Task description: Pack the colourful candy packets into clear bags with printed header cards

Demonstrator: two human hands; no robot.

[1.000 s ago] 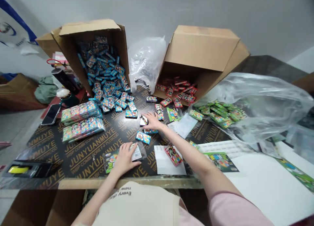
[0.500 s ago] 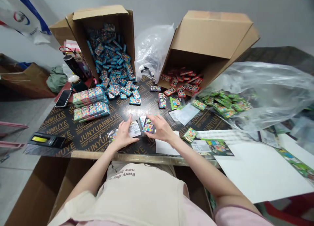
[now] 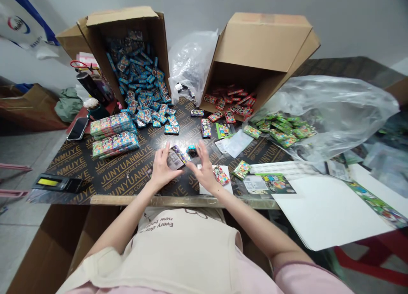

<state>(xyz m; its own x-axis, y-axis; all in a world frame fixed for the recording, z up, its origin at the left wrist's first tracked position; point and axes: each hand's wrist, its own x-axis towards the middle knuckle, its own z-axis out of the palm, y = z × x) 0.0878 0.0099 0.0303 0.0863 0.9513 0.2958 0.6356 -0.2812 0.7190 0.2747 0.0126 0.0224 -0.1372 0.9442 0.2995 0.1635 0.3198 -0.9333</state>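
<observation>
My left hand [image 3: 163,168] grips a small dark packet [image 3: 174,158] with a pale barcode label and a purple, patterned right edge, its thumb along the lower side. My right hand [image 3: 204,170] is at the packet's right side, fingers spread, thumb close to the patterned edge; whether it touches cannot be made out. Between the two hands, a little farther off, a small blue box [image 3: 191,149] lies on the table by my right fingertips. Just right of that hand, a small red box [image 3: 222,175] rests on a white sheet [image 3: 208,189].
Behind stand a carton [image 3: 164,52] of blue boxes and a carton [image 3: 264,41] of red boxes. Green boxes [image 3: 287,130] spill from a clear bag [image 3: 350,98] at right. Stacked packs [image 3: 114,144], a phone [image 3: 77,128] and a black tool [image 3: 57,182] are on the left.
My right hand has let go of the dark patterned box and opened. The barcoded packet is now raised and tilted in my left hand. A red box now shows beside my right hand.
</observation>
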